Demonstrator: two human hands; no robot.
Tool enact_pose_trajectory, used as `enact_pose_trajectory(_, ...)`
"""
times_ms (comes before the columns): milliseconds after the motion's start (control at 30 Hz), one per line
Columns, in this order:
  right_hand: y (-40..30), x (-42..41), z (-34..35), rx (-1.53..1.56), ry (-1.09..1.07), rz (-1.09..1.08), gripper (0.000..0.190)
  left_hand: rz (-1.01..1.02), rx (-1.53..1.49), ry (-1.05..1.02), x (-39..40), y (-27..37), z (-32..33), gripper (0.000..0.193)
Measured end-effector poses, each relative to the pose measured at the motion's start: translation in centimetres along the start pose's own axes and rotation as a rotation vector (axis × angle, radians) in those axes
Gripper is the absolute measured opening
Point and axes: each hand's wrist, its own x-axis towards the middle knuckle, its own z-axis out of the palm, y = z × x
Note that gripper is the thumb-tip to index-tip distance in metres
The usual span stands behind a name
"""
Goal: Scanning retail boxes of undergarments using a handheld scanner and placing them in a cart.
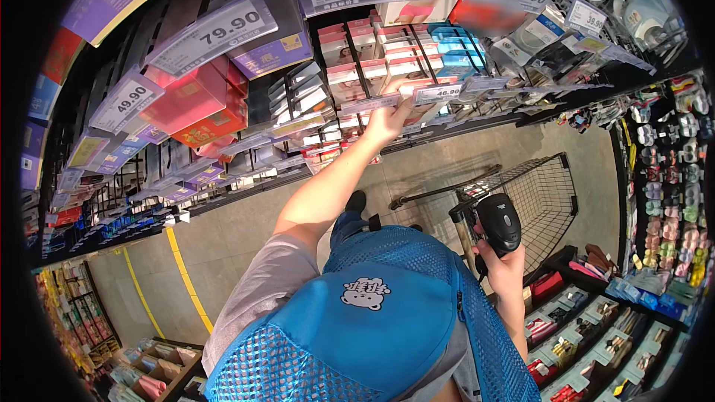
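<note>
My left hand (389,118) reaches up to the shelf front, its fingers at the edge of a price tag holder (370,104), just left of another price tag (438,93). Whether the fingers pinch the holder or only touch it cannot be told. Pink and white boxes (357,77) hang on hooks behind it, with blue boxes (458,55) to their right. On the right, my right hand (501,268) is wrapped around the grip of a black handheld barcode scanner (499,224), held upright near my body, in front of a wire shopping cart (536,195).
Shelf price tags (212,33) jut out above and to the left. Red boxes (187,97) hang at the left. The cart stands on the tiled floor (234,245). Display bins (581,340) are at lower right, a wall of hanging goods (665,178) at far right.
</note>
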Motion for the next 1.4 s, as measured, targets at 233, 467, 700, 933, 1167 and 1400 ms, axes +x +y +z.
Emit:
enact_pose_trajectory(233, -0.2, 0.3, -0.1, 0.024, -0.04, 0.004, 0.033, -0.051, 0.016, 0.232, 1.7, -0.9, 0.8, 0.04)
enact_pose_trajectory(467, 0.4, 0.0, -1.3, -0.04, -0.101, -0.008, 0.044, -0.069, 0.099, 0.407, 2.7, -1.2, 2.5, 0.043)
enact_pose_trajectory(700, 1.4, 0.4, -2.4, -0.031, -0.08, -0.058, 0.04, -0.124, 0.199, 0.476, 1.5, 0.3, 2.1, 0.059)
enact_pose_trajectory(933, 1.5, 0.0, -3.7, -0.028, -0.034, -0.1, 0.04, -0.114, 0.629, 0.055, -9.4, 2.5, 2.9, 0.067)
enact_pose_trajectory(1167, 0.9, -0.9, -5.3, 0.087, 0.027, -0.015, 0.038, 0.162, 0.411, 0.088, -0.5, 17.6, 1.4, 0.023)
enact_pose_trajectory(1400, 1.0, -1.7, -5.9, 0.203, 0.018, -0.047, 0.039, 0.141, 0.203, 0.382, 14.6, 18.7, -2.3, 0.053)
